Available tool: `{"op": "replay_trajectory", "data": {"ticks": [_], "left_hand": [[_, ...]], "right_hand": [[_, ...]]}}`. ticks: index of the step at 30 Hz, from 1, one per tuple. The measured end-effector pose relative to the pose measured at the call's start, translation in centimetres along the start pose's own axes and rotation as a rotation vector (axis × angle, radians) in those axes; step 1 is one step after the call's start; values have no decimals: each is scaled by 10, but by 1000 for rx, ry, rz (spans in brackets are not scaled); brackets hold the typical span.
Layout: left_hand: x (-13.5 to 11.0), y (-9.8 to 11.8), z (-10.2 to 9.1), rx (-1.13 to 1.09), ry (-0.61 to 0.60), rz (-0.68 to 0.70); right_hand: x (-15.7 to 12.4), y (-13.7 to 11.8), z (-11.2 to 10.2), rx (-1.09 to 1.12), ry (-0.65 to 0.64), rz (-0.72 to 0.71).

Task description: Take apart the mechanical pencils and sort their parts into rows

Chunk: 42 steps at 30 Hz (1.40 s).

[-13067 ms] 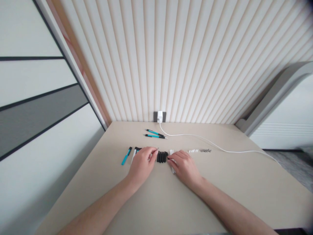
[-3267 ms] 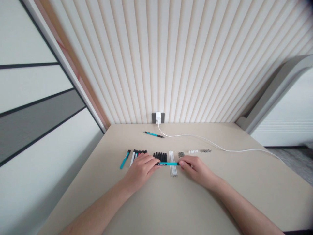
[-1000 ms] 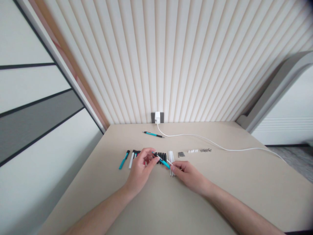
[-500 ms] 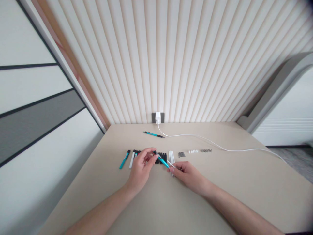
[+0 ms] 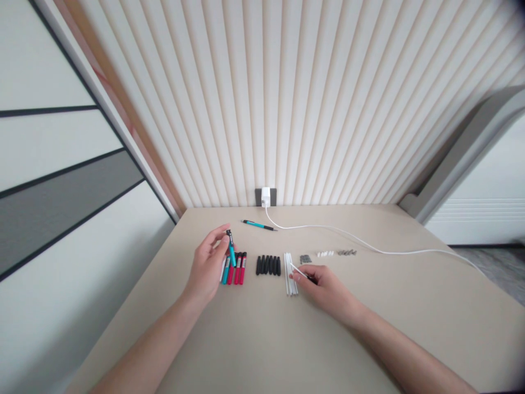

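My left hand (image 5: 207, 265) pinches a teal pen barrel (image 5: 232, 255) with a black top, tilted above a row of red, teal and white pen barrels (image 5: 237, 273). Part of that row is hidden behind the hand. My right hand (image 5: 324, 284) is closed on a thin white pen refill (image 5: 299, 271); a dark piece (image 5: 312, 279) shows under its fingers. Just below that hand's fingertips lies a bundle of white refills (image 5: 287, 276). Between the two hands sits a row of several black grips (image 5: 268, 265).
Small grey springs or similar parts (image 5: 305, 259), short white pieces (image 5: 325, 254) and grey-brown tips (image 5: 346, 253) lie to the right. Behind is a whole teal pen (image 5: 259, 225). A white cable (image 5: 328, 226) runs from a charger (image 5: 266, 197) across the table (image 5: 246, 339).
My left hand has moved left with the teal barrel, away from my right hand, uncovering the black grips and red barrels. My right hand has shifted slightly right, still holding the refill.
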<state>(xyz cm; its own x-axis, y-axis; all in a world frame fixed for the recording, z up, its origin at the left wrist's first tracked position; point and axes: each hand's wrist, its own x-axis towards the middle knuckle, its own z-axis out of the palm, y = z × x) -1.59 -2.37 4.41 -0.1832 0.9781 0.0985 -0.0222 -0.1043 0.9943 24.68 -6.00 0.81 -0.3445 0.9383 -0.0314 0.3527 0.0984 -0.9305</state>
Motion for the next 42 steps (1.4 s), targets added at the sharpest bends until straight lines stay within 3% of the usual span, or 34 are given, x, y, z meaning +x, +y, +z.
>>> {"op": "replay_trajectory", "data": {"ticks": [3, 10, 17, 20, 27, 34, 42], "left_hand": [[9, 0, -12, 180, 6, 12], [35, 0, -51, 863, -48, 123], [49, -13, -77, 1266, -168, 63], [47, -14, -77, 1342, -241, 13], [45, -12, -73, 1421, -271, 35], [46, -16, -75, 1405, -275, 44], [44, -13, -75, 1393, -272, 33]], "right_hand": [[0, -1, -3, -25, 19, 2], [2, 3, -9, -142, 65, -19], [2, 4, -14, -313, 126, -11], [2, 4, -21, -431, 200, 26], [0, 4, -36, -730, 328, 207], [2, 3, -34, -895, 301, 333], [3, 4, -34, -941, 266, 346]]}}
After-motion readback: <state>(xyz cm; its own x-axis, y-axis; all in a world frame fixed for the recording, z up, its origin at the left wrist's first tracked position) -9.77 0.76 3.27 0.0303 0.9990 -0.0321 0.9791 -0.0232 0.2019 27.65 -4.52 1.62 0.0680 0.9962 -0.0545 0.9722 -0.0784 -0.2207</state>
